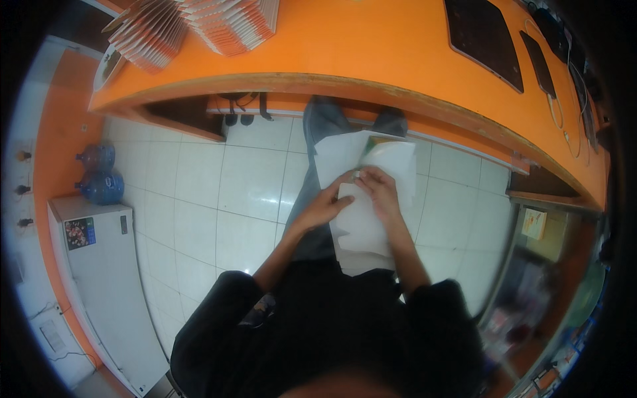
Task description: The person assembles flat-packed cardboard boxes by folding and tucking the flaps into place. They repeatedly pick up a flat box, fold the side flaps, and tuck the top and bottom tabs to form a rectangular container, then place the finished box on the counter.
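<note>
White sheets of paper (365, 229) lie across my lap, some curled at the near edge. My left hand (323, 207) comes from the left, its thumb on the paper and its fingers tucked near the fold, gripping it. My right hand (379, 190) is closed in a pinch close to the left fingertips. A tiny pale bit (357, 174) shows at the right fingertips, too small to name. Just beyond the hands, a green and yellow printed piece (376, 144) shows under a curled white sheet (395, 159).
An orange desk (371, 50) spans the far side, bearing stacks of folded printed paper (229, 23), a dark tablet (483, 41) and a phone (537, 64) with a cable. At left stands a white chest freezer (109, 278) with blue water jugs (103, 188); at right, a cluttered shelf (531, 292).
</note>
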### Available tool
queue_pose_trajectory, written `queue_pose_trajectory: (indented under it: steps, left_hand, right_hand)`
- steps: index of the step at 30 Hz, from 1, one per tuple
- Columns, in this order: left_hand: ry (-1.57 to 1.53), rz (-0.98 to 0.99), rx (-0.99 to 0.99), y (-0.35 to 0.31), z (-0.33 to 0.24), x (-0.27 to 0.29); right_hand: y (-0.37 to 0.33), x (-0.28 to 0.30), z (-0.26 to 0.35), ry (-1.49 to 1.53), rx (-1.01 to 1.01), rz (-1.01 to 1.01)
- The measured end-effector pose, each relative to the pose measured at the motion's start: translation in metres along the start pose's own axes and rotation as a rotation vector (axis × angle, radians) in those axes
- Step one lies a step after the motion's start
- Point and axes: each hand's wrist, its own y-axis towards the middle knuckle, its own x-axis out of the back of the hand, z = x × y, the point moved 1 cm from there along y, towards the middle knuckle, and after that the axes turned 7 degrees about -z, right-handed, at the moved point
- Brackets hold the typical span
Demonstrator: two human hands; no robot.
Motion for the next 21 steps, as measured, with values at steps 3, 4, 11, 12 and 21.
queue_pose_trajectory:
  steps: [3, 4, 11, 12, 21]
  left_hand:
    - [0.148, -0.054, 0.087, 0.011, 0.004, 0.010]
    - [0.146, -0.091, 0.074, 0.015, 0.004, 0.016]
    - [0.165, -0.374, 0.091, 0.028, -0.010, 0.031]
    - [0.169, -0.398, 0.114, 0.027, -0.010, 0.030]
    - [0.001, -0.333, 0.171, 0.019, 0.007, 0.036]
  right_hand:
    - [-0.007, -0.009, 0.003, -0.142, 0.183, 0.024]
    - [-0.011, -0.011, 0.006, -0.249, 0.279, 0.058]
    - [-0.040, -0.017, 0.011, -0.886, 0.379, 0.366]
    - [-0.041, -0.018, 0.009, -0.954, 0.328, 0.352]
    - [-0.051, -0.019, -0.001, -0.908, 0.475, 0.324]
